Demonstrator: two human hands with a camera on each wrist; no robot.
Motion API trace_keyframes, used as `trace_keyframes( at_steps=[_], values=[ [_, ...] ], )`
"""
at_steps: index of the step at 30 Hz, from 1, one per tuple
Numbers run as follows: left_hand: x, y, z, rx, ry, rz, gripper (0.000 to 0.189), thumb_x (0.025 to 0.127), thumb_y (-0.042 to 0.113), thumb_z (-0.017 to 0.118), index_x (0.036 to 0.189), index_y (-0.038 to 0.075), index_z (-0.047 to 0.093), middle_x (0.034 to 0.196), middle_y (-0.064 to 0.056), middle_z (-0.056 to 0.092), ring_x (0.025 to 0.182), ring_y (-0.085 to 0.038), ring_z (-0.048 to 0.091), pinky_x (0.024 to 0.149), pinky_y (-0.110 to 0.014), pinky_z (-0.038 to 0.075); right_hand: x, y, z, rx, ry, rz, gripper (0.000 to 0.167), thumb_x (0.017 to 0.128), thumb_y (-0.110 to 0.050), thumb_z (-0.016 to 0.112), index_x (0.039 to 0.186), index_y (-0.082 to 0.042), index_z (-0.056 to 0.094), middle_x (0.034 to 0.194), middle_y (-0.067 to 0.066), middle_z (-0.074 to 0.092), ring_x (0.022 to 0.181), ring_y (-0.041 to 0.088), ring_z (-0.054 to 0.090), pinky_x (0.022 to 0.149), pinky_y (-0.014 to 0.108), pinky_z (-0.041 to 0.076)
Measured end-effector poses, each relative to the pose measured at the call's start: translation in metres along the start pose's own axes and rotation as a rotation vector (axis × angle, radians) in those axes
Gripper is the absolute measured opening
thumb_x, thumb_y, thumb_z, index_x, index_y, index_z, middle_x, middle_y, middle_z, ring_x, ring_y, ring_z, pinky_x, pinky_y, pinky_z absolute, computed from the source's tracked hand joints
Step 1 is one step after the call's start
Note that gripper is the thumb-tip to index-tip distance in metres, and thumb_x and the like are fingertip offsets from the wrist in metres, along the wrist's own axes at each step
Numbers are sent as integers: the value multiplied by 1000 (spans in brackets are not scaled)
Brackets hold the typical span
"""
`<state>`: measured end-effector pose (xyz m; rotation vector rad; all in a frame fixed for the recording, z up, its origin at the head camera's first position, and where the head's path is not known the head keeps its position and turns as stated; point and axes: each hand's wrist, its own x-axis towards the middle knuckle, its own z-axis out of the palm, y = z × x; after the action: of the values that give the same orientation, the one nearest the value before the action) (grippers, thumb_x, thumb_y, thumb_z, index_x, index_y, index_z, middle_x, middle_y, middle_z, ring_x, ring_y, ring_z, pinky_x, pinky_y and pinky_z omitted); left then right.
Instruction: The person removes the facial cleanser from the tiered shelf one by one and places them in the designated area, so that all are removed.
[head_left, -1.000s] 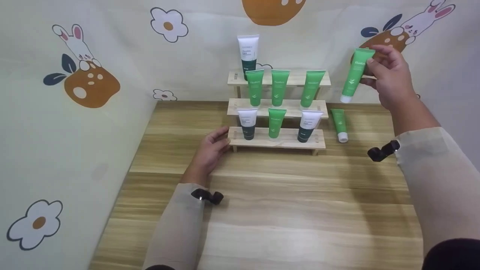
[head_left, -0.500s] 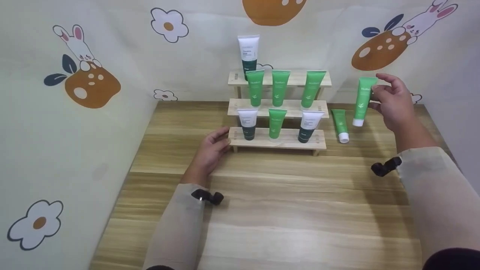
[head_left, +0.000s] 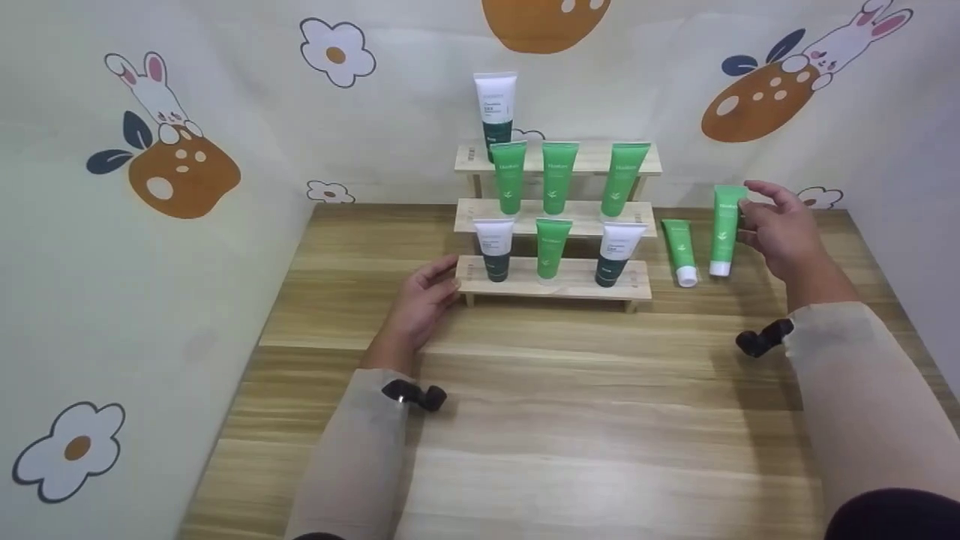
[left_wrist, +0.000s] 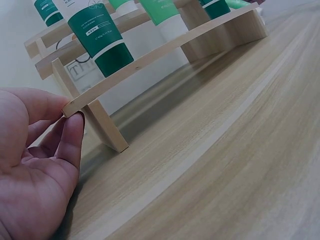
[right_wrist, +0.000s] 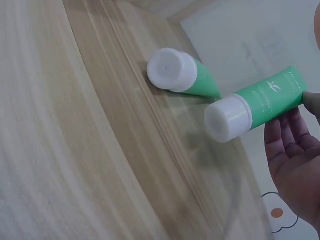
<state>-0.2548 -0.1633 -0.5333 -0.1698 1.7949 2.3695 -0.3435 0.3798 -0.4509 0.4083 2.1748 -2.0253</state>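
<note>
My right hand (head_left: pixel 784 229) pinches a green tube with a white cap (head_left: pixel 725 225) by its upper end, cap downward, close over the table at the right of the rack. In the right wrist view the held tube (right_wrist: pixel 270 97) is tilted, thumb and fingers at its flat end. Beside it a second green tube (head_left: pixel 681 251) lies on the table. My left hand (head_left: pixel 424 300) grips the left end of the bottom step of a three-tier wooden rack (head_left: pixel 577 285). The left wrist view shows thumb and fingertips pinching the corner of that step (left_wrist: pixel 95 92).
On the bottom step stand two white-and-dark-green tubes (head_left: pixel 495 251) around a green tube (head_left: pixel 552 247). Three green tubes (head_left: pixel 559 178) stand on the middle step. A taller white-and-green tube (head_left: pixel 495 112) is on the top step. A patterned backdrop (head_left: pixel 397 127) rises behind the table (head_left: pixel 540 420).
My right hand has lowered the green tube from beside the top step toward the table, near the lying tube. My left hand has stayed at the rack.
</note>
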Motion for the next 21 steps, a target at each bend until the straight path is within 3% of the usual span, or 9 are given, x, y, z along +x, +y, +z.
trace_keyframes(
  at_steps=[11, 13, 17, 19, 21],
  values=[
    [-1, 0, 0, -4, -2, 0, 53, 102, -4, 60, 154, 1, 52, 159, -15, 52, 116, -14, 64, 92, -22, 59, 9, 17, 3, -45, 57, 42, 58, 110, -30, 59, 165, -26, 41, 129, -7, 56, 120, 13, 57, 97, 23, 58],
    [0, 0, 0, -1, 3, -5, 54, 102, -4, 61, 155, 1, 52, 160, -14, 52, 119, -15, 64, 93, -23, 59, 13, 18, 2, -41, 55, 65, 59, 110, -31, 59, 165, -27, 41, 131, -7, 55, 125, 14, 55, 108, 29, 56],
    [0, 1, -1, 2, 20, -22, 54, 101, -4, 62, 154, 3, 54, 160, -12, 53, 127, -20, 62, 97, -24, 59, 21, 20, 3, -55, 35, 142, 60, 110, -36, 59, 166, -32, 39, 150, -4, 49, 139, 17, 47, 126, 42, 44],
    [0, 1, -1, 7, 25, -29, 54, 101, -3, 63, 153, 4, 54, 159, -11, 54, 127, -19, 62, 98, -24, 59, 24, 21, 4, -78, 27, 162, 60, 110, -37, 58, 166, -33, 38, 152, -4, 48, 139, 17, 47, 123, 40, 46],
    [0, 1, 0, -1, 19, -31, 54, 101, -3, 62, 154, 4, 54, 159, -11, 53, 122, -17, 63, 96, -24, 58, 27, 23, 4, -122, 35, 162, 61, 109, -38, 59, 166, -31, 38, 146, -5, 51, 131, 16, 51, 111, 32, 53]
  ],
)
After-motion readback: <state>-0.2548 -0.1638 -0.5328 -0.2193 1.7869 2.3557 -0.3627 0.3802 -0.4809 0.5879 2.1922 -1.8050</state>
